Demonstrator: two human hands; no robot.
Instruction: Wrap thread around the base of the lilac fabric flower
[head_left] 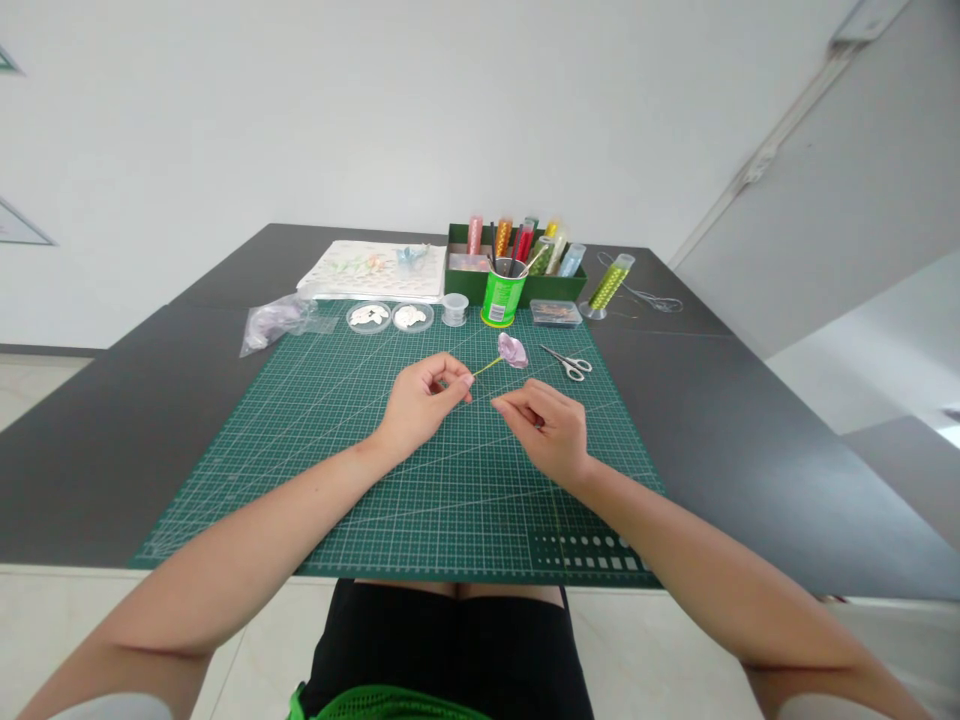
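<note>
My left hand (429,400) pinches the thin green stem of a pale purple artificial flower (513,350), whose head tilts up and to the right over the cutting mat. Close by on the right, my right hand (547,424) is closed, thumb and forefinger pressed together just below the flower. Whatever those fingertips hold, if anything, is too fine to make out. A pair of scissors (568,363) with white handles lies beyond my right hand. Both hands hover above the green cutting mat (360,520).
At the back stand a green box (457,262) of thread spools, a green can (501,298) with tools, and a yellow-green spool (612,283). Two dishes of white pieces (368,317), a small clear container (454,309), a plastic bag (276,322) and stacked paper (360,290) sit to the left.
</note>
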